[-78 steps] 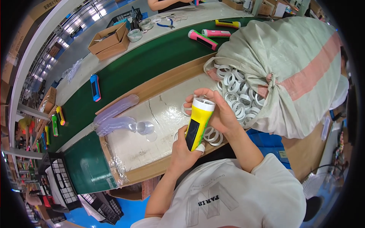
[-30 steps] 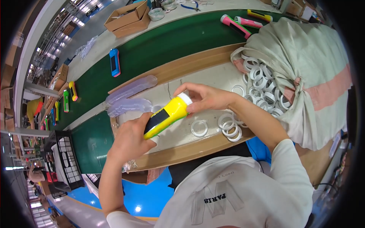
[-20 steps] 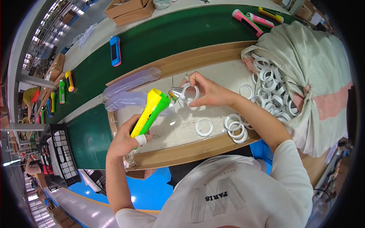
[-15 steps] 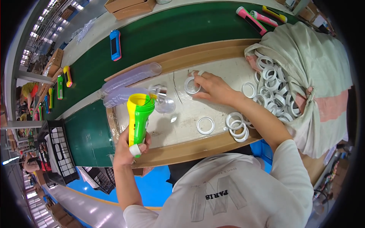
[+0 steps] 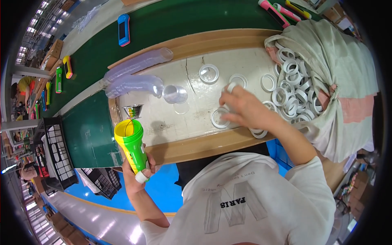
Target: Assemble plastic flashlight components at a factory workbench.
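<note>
My left hand (image 5: 140,169) grips a yellow-and-green flashlight body (image 5: 138,153), its threaded mouth turned up. A thin wire runs from the mouth to a shiny reflector cup (image 5: 133,110) sitting just above it. My right hand (image 5: 249,108), slightly blurred, hovers over the worktop with thumb and fingers apart. Its thumb is by a white ring (image 5: 213,120), and its taped forefinger overlaps another white ring (image 5: 244,77); whether it touches either I cannot tell. Farther off lies a white ring (image 5: 202,75) with a clear disc apparently inside. White tape wraps my left thumb too.
Stacks of clear plastic cups (image 5: 139,65) lie at the tray's far left, beside a short clear stack (image 5: 175,94). A cloth sack (image 5: 339,69) spills several white rings (image 5: 292,107) on the right. Behind the cardboard edge (image 5: 220,38), a green belt (image 5: 175,26) carries flashlights.
My right hand has left the far white ring and moved right and nearer. My left hand has shifted left and lower with the flashlight body; the reflector now stands apart above its mouth.
</note>
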Action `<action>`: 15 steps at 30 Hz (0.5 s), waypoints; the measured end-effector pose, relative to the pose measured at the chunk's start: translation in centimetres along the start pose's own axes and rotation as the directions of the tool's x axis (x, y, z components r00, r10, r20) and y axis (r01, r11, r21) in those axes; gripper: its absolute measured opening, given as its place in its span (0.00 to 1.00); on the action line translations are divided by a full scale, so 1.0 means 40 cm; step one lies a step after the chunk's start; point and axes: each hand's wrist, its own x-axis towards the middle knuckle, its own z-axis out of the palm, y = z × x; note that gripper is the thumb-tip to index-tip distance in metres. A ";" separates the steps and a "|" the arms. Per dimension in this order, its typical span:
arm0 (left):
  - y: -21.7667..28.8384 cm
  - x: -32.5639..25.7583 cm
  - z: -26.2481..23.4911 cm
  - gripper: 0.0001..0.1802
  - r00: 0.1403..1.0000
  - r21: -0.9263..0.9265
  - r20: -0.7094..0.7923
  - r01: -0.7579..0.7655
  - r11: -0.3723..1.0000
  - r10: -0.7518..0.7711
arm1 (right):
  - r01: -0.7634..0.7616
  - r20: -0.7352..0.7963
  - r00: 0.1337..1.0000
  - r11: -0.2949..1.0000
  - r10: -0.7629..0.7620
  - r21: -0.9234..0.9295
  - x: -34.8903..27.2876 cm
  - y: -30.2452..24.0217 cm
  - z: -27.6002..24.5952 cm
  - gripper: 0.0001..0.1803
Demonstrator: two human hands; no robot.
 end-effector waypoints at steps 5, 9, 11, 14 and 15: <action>-0.036 -0.009 0.001 0.36 0.999 -0.045 -0.042 -0.027 0.999 0.025 | 0.027 0.136 0.991 0.981 0.000 -0.191 -0.002 -0.045 0.071 0.23; -0.045 -0.025 -0.012 0.32 0.999 0.004 -0.045 -0.012 1.000 0.012 | 0.106 -0.009 0.994 0.973 -0.110 -0.207 0.054 -0.053 0.080 0.23; -0.048 -0.030 -0.012 0.32 0.999 0.007 -0.041 -0.014 1.000 0.014 | 0.126 -0.052 0.989 0.969 -0.140 -0.210 0.101 -0.080 0.109 0.23; -0.064 -0.031 -0.009 0.39 0.995 0.023 -0.096 -0.039 0.999 0.041 | 0.098 -0.140 0.979 0.948 -0.146 -0.303 0.162 -0.117 0.175 0.24; -0.067 -0.033 -0.009 0.48 0.992 0.066 -0.119 -0.034 0.997 0.041 | 0.041 -0.188 0.974 0.921 -0.123 -0.389 0.174 -0.123 0.193 0.24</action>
